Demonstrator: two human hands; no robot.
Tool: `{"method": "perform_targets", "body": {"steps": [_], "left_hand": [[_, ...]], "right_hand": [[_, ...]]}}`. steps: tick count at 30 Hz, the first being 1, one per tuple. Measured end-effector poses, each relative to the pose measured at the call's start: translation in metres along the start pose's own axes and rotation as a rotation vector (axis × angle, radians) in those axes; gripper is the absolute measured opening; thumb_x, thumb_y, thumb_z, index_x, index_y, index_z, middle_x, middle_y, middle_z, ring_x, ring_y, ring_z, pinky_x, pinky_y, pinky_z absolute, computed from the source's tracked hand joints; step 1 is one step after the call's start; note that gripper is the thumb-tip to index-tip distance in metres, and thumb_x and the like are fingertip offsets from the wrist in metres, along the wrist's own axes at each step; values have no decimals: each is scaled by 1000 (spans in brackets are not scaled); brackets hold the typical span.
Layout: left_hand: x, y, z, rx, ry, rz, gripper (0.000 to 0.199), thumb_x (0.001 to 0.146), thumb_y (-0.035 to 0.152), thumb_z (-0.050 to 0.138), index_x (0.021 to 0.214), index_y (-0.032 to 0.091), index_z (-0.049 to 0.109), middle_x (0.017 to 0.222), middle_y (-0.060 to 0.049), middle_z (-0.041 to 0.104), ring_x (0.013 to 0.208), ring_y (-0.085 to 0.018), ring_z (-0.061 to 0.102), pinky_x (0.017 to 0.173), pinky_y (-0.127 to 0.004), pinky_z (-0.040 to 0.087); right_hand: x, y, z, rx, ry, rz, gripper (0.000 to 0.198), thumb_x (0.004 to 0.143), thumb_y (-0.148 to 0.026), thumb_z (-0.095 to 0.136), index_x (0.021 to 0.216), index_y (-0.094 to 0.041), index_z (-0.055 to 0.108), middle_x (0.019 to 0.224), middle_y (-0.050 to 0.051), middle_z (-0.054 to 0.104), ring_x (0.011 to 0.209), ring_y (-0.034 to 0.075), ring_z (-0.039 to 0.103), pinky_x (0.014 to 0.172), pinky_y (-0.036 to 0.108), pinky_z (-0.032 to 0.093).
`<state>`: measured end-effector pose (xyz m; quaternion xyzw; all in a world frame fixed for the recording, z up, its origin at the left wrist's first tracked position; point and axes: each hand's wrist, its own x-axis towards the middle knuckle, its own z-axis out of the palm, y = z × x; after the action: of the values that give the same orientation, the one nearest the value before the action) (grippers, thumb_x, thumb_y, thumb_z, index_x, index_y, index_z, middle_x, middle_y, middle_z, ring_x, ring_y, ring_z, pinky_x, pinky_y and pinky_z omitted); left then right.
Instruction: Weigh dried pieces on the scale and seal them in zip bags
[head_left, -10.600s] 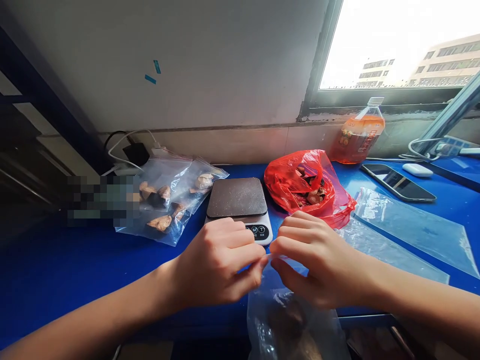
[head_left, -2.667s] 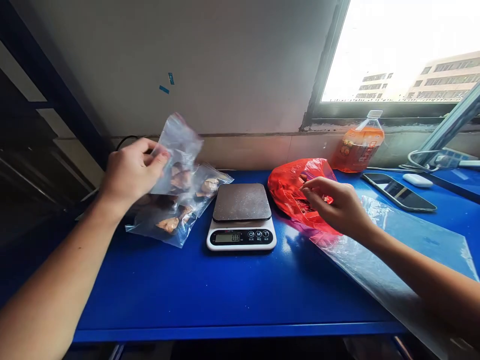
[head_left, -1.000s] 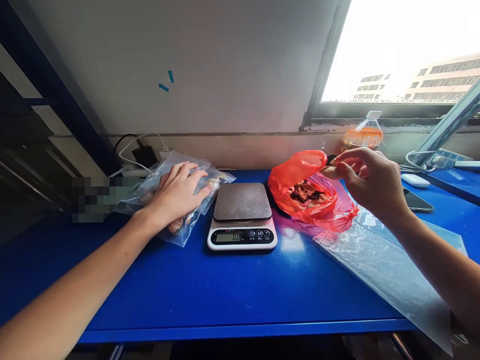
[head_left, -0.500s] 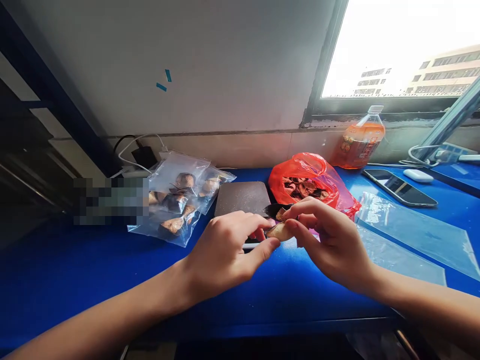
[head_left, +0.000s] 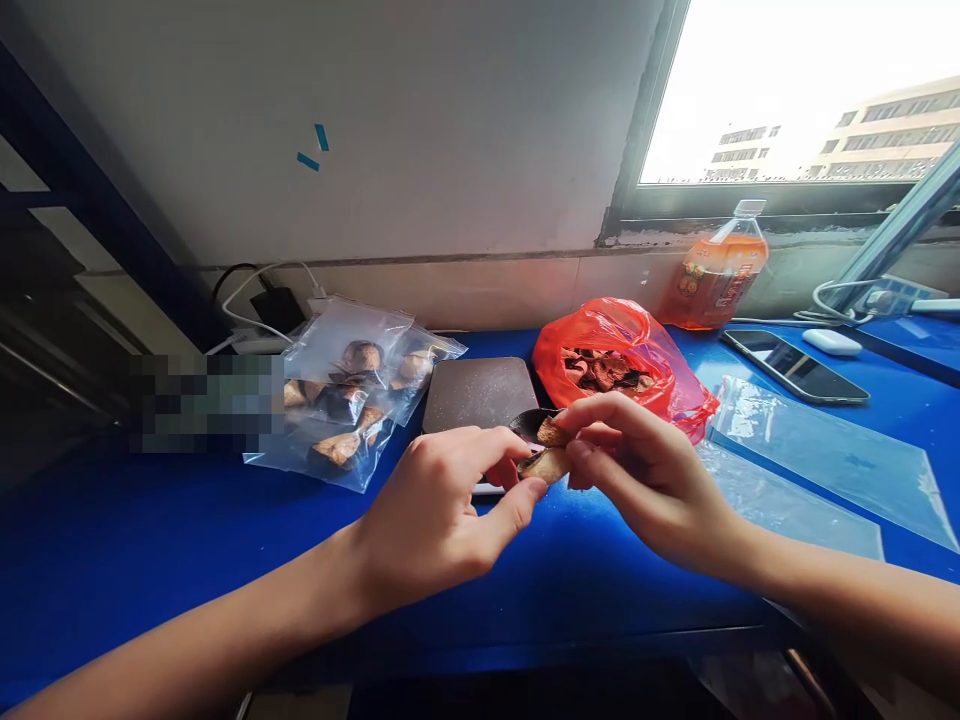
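Between my two hands is a dried, mushroom-like piece (head_left: 546,464) with a pale tan stalk-like part and a dark, curled part. My left hand (head_left: 457,500) pinches it from the left with thumb and fingers. From the right, my right hand (head_left: 652,475) also grips it with thumb and forefinger; the other fingers are curled and partly hidden. Just behind the hands lies a flat grey-brown square plate (head_left: 480,385) with a pale front edge, perhaps a small scale. Beyond my right hand a red plastic bag (head_left: 551,350) stands open, with dried brown pieces (head_left: 604,372) inside.
Clear zip bags (head_left: 360,330) holding similar pieces lie at left. Flat clear bags (head_left: 825,440) rest on the blue table (head_left: 585,590) at right. Behind them are a phone (head_left: 795,368), a white earbud case (head_left: 831,342) and an orange drink bottle (head_left: 716,275). Cables run along the wall.
The view has shifted slightly. Both hands still grip the piece, which is now turned so that more of its dark curled part and brown edge shows.
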<state>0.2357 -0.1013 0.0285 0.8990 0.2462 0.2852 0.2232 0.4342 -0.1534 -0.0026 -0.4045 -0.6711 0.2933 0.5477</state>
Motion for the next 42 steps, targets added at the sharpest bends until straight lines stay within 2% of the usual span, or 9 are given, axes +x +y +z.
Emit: {"method": "perform_targets", "body": {"steps": [5,11,17,21,30,42], "left_hand": [[-1,3,-1,-17,-18,-33,11,90,24,59,93,20,69,84,4,74,76,-13,69,69,-24,49],[0,2,-2,-7,-34,-70,13,89,27,58,92,18,68,82,2,73,74,-14,68,68,-25,48],[-1,3,1,-22,-12,-37,12,89,26,58,86,18,67,78,3,71,70,-12,66,65,-23,47],[-1,3,1,-14,6,-17,11,89,24,57,89,18,66,79,2,71,70,-13,66,65,-23,48],[-3,3,4,-15,22,-9,13,89,25,56,85,18,65,74,2,68,67,-13,63,64,-25,47],[-4,1,6,-18,17,-14,15,90,26,55,85,16,66,73,0,67,67,-14,63,64,-26,47]], "right_hand": [[2,0,-2,55,-7,89,8,96,-25,57,100,-20,62,86,1,66,75,9,62,62,18,50],[3,2,-2,30,10,106,8,94,-29,60,96,-22,62,88,1,66,79,12,64,68,22,51],[4,3,-1,-75,19,6,7,93,-25,60,89,-20,62,81,0,65,72,12,62,64,23,50],[6,2,-2,-180,56,-44,8,91,-23,62,84,-19,64,76,1,67,67,12,61,60,24,49],[6,3,-2,-319,48,-182,8,91,-19,59,85,-21,63,80,4,68,70,15,63,64,28,51],[6,7,-1,-360,44,-223,11,93,-16,56,83,-21,58,78,3,65,68,14,60,62,28,49]]}}
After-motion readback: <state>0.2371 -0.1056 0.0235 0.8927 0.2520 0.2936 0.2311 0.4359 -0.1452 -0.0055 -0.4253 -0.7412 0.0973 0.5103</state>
